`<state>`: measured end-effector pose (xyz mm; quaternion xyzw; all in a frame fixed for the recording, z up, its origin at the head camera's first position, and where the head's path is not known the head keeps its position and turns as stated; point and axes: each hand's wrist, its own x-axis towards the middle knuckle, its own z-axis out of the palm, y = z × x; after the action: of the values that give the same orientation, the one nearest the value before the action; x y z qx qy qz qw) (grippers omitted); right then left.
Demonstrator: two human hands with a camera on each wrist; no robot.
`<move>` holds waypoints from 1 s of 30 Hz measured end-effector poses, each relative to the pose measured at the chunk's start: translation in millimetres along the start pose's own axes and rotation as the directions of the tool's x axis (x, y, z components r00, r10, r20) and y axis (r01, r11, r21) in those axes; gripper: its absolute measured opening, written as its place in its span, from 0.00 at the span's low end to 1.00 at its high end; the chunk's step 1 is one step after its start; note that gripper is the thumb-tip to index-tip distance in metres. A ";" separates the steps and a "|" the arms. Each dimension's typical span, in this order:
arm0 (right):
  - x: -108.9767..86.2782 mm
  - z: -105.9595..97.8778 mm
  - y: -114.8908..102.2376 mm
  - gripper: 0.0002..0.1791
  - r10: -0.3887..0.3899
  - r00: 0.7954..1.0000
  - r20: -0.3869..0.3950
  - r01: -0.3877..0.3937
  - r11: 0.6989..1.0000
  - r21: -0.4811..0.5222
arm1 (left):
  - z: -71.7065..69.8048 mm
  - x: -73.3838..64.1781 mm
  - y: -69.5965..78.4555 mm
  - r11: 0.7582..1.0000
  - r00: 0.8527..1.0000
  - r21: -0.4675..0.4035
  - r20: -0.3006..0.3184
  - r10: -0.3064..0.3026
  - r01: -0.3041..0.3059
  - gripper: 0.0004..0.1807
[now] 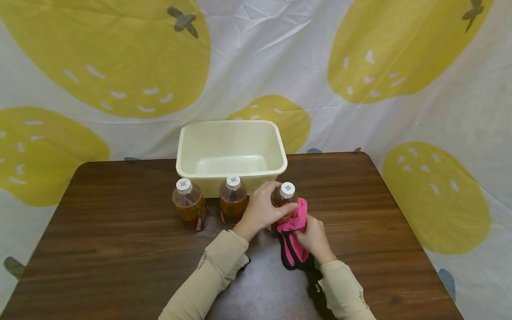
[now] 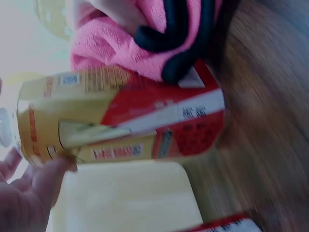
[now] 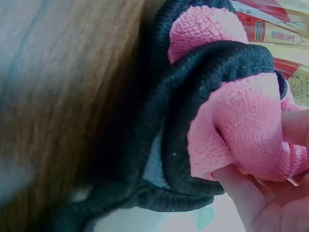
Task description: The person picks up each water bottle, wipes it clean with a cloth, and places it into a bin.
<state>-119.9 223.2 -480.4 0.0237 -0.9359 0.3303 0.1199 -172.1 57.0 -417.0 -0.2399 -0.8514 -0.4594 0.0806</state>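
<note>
In the head view, my left hand (image 1: 262, 206) grips the upper part of a white-capped drink bottle (image 1: 287, 191), which stands upright at the right of a row of three. The left wrist view shows its red and gold label (image 2: 145, 121). My right hand (image 1: 316, 238) holds a bunched pink cloth (image 1: 298, 218) with black edging against the bottle's right side. Close up in the right wrist view, the cloth (image 3: 251, 121) is pinched between thumb and fingers, its black-edged folds hanging loose. The bottle's lower part is partly hidden by cloth and hand.
Two similar bottles stand to the left, one at the far left (image 1: 190, 206) and one in the middle (image 1: 233, 204). Behind them sits a cream plastic basin (image 1: 230, 164) near the back edge of the brown wooden table (image 1: 120, 249). A lemon-patterned fabric (image 1: 256, 58) hangs behind.
</note>
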 end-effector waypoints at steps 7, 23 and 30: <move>-0.5 -7.6 1.3 0.10 -0.028 1.000 0.001 0.028 1.000 0.013 | 3.6 2.5 5.0 0.999 1.000 0.053 -0.012 -0.010 0.011 0.22; 25.1 -71.2 -31.7 0.13 -0.143 0.988 0.059 0.136 0.985 0.102 | -11.1 2.5 -4.4 0.996 0.994 -0.067 0.081 0.071 -0.066 0.22; 36.8 -80.0 -43.6 0.13 -0.208 0.975 0.078 0.201 0.976 0.086 | -14.3 3.0 -5.1 0.998 0.993 -0.013 0.098 0.067 -0.066 0.21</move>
<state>-133.6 240.4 -384.6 0.1388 -0.9194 0.3507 0.1115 -178.4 43.9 -411.6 -0.2910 -0.8435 -0.4484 0.0527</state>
